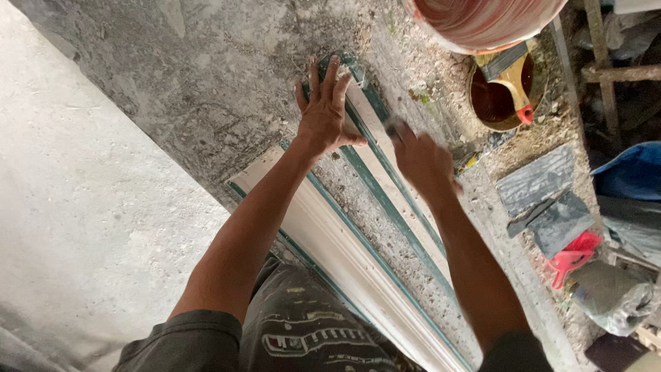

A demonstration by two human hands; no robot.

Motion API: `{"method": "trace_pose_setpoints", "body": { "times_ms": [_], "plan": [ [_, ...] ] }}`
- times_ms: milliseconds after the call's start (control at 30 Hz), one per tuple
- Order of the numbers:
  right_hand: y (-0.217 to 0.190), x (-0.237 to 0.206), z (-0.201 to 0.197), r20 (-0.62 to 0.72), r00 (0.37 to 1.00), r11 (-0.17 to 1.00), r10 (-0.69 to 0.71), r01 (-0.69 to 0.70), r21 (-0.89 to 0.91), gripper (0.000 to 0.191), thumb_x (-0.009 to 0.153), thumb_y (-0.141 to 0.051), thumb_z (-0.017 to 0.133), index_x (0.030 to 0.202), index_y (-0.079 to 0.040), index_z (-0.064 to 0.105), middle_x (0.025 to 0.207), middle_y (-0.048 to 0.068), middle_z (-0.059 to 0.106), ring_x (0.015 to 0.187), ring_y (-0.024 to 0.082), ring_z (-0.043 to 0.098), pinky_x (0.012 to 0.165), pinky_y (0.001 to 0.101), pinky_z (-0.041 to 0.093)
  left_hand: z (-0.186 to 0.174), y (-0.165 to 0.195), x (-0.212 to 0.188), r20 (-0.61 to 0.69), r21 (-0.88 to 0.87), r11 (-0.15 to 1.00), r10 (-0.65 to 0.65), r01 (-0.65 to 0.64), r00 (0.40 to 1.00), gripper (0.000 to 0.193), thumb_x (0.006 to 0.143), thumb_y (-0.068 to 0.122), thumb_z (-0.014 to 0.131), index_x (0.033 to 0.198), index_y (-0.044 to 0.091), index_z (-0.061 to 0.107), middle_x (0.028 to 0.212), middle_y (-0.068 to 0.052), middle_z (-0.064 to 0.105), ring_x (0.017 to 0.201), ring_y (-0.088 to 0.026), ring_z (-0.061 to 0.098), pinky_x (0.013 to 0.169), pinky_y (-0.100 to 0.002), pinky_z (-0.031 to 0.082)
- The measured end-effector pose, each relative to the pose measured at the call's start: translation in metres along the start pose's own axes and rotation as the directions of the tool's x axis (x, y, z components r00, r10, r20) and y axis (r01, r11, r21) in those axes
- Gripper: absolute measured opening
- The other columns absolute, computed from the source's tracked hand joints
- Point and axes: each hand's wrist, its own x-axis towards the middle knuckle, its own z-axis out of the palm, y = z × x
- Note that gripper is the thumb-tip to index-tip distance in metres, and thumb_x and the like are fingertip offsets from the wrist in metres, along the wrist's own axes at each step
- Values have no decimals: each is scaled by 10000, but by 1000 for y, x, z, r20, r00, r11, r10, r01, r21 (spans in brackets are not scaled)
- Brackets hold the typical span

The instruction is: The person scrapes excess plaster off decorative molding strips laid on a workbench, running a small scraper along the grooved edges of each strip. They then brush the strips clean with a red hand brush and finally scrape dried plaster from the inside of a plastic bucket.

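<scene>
Long moulded strip [385,207], pale cream with dark green edge lines, lies diagonally on a rough grey concrete floor [193,76]; its profile is ribbed, with raised bands and shallow channels running lengthwise, and parts of it are speckled with gritty dust. A second, smoother cream strip [323,241] lies just beside it, nearer the person's legs. Floor is mottled and pitted at top, paler and flatter at left. Left hand [323,114]: arm stretched forward, nearly straight, palm down, fingers spread wide and flat, pressing on the far end of the moulded strip. Nothing gripped; it lies open on the strip. Right hand [421,162]: arm extended forward from lower right, wrist slightly bent, fingers curled together over the strip's right edge; the hand is blurred, and a small dark thing shows at the fingertips, too unclear to identify, so I cannot tell whether it is held. Hands are apart, near each other, both on the same strip. Upper right: rim of a large reddish bucket [482,21]; below it a round tin of dark brown liquid [499,96] with a yellow-handled brush [513,93] resting in it. Right side: dark grey sheets [537,182], a red plastic item [571,258], crumpled plastic bag [613,293].
</scene>
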Motion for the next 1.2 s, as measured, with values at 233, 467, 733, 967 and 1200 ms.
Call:
{"method": "trace_pose_setpoints", "body": {
  "times_ms": [233, 467, 733, 967, 1200],
  "plan": [
    [-73, 73, -51, -227, 954, 979, -196, 176, -105, 399, 1084, -433, 455, 1466, -330, 506, 966, 199, 669, 859, 416, 710, 713, 552, 581, 0, 10, 16, -264, -151, 982, -152, 115, 952, 488, 935, 460, 800, 1259, 199, 547, 1646, -111, 390, 1601, -395, 204, 1242, -667, 135],
    [-49, 32, -42, -199, 971, 991, -133, 132, -18, 467, 1073, -470, 415, 1532, -387, 435, 1007, 237, 667, 863, 440, 687, 744, 587, 550, -3, 15, 39, -454, -508, 842, -439, 179, 775, 357, 1121, 384, 494, 1100, 31, 545, 1274, -226, 588, 1226, -401, 537, 1085, -536, 381],
    [-80, 49, -59, -70, 996, 997, -58, 54, -59, 446, 1098, -472, 350, 1523, -374, 441, 938, 196, 653, 777, 358, 720, 652, 513, 604, -14, 16, 35, -203, -312, 848, -500, 428, 842, 522, 1181, 329, 488, 787, -14, 517, 812, -245, 575, 861, -210, 684, 1390, -406, 373],
    [-89, 74, -92, -326, 937, 977, -126, 174, 125, 436, 1091, -478, 396, 1474, -325, 538, 842, 148, 690, 704, 282, 674, 653, 493, 551, -21, 15, 31, -485, -514, 856, -336, 48, 808, 312, 1115, 292, 453, 1186, 36, 617, 1042, -142, 619, 991, -325, 609, 942, -493, 492],
    [3, 6, -48, 137, 990, 892, 21, -80, 445, 584, 1038, -580, 352, 1520, -297, 521, 1400, 185, 604, 1133, 332, 632, 1016, 551, 494, -12, 11, 31, -339, -541, 821, -414, 185, 844, 343, 1135, 356, 445, 1144, 73, 640, 1008, -150, 619, 923, -313, 590, 1089, -476, 483]
  ]
}}
